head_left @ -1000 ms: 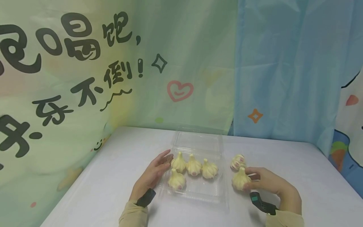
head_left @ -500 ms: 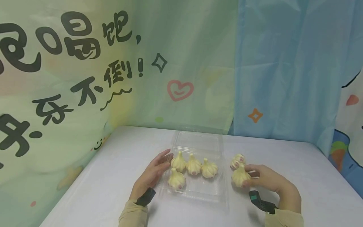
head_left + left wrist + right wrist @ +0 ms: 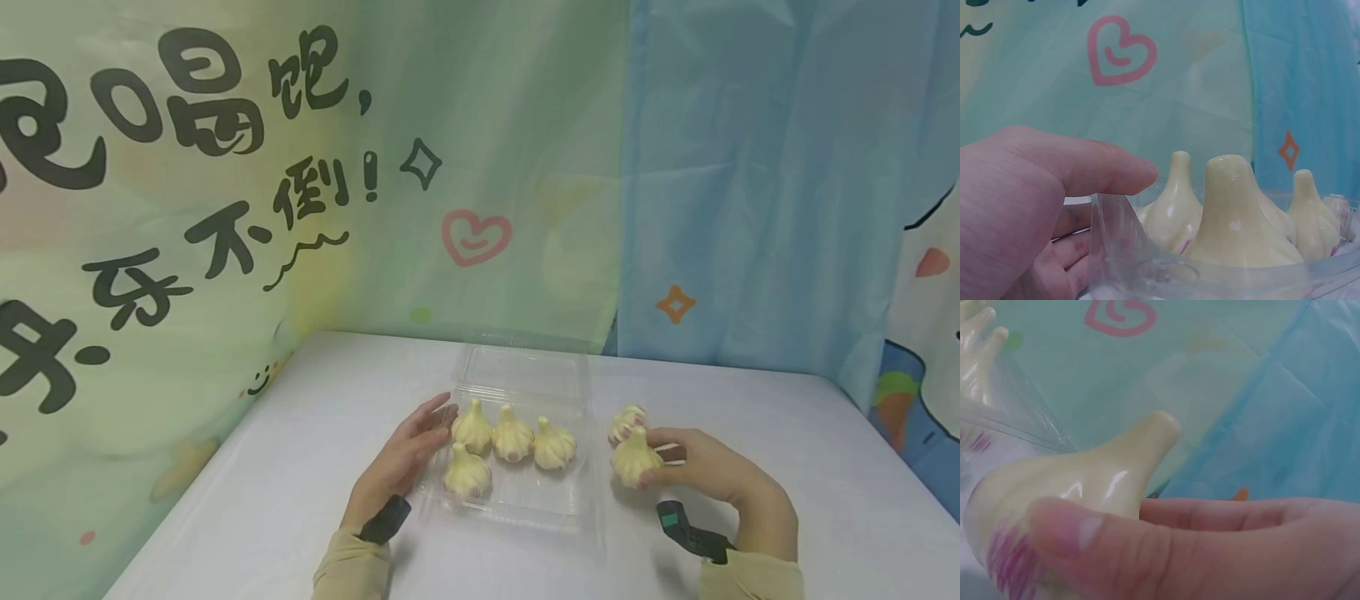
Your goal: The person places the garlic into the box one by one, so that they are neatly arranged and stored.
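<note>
In the head view my right hand (image 3: 708, 467) grips a pale garlic bulb (image 3: 635, 460) at the right of the clear plastic box (image 3: 525, 521). In the right wrist view the thumb (image 3: 1063, 528) presses this bulb's purple-streaked side, its stem tilted up. My left hand (image 3: 408, 450) rests at the box's left side. The left wrist view has its thumb (image 3: 1116, 169) reaching over the rim, other fingers outside the wall. Inside the box, three bulbs form the back row, one of them a garlic bulb (image 3: 513, 435); another garlic bulb (image 3: 467, 473) sits front left.
Another garlic bulb (image 3: 627, 423) with purple streaks lies on the white table (image 3: 285, 467), just behind the gripped one. The box's clear lid (image 3: 522, 371) is folded back. A printed curtain (image 3: 487, 167) hangs behind the table.
My right hand has shifted slightly away from me with the garlic bulb in its grip. The left hand and the bulbs in the box keep their places.
</note>
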A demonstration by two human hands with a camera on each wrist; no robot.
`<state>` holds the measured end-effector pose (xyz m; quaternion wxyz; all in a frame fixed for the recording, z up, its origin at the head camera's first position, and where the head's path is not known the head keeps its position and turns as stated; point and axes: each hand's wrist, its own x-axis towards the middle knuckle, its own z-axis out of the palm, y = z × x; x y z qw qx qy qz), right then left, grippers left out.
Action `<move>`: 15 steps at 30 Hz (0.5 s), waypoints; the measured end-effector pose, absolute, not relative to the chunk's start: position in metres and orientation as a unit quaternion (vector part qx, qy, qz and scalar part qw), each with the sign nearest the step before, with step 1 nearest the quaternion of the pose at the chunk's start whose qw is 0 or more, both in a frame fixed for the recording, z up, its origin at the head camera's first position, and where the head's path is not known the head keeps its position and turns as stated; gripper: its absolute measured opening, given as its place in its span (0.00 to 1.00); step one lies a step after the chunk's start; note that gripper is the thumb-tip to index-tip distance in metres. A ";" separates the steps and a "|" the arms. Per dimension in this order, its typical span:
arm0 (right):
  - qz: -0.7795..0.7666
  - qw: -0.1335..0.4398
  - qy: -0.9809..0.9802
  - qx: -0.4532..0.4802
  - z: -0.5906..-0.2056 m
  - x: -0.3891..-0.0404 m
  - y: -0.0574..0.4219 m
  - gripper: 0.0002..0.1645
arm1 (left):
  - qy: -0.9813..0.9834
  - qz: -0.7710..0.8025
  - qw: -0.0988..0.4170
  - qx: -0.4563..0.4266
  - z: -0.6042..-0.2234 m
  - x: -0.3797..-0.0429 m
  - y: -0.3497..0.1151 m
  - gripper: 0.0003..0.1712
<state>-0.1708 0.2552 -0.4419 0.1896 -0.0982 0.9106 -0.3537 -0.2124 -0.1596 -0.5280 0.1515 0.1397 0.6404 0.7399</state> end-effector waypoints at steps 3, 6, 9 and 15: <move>-0.346 0.190 0.914 -0.090 -0.439 -0.170 0.254 0.46 | 0.638 0.742 0.151 0.140 -0.528 -0.213 -0.159 0.35; -0.343 0.190 0.916 -0.085 -0.436 -0.170 0.253 0.47 | 0.639 0.741 0.151 0.140 -0.528 -0.213 -0.159 0.35; -0.344 0.188 0.916 -0.083 -0.434 -0.169 0.252 0.47 | 0.641 0.740 0.151 0.138 -0.528 -0.213 -0.159 0.35; -0.345 0.182 0.917 -0.084 -0.432 -0.169 0.251 0.46 | 0.641 0.740 0.152 0.135 -0.528 -0.213 -0.159 0.35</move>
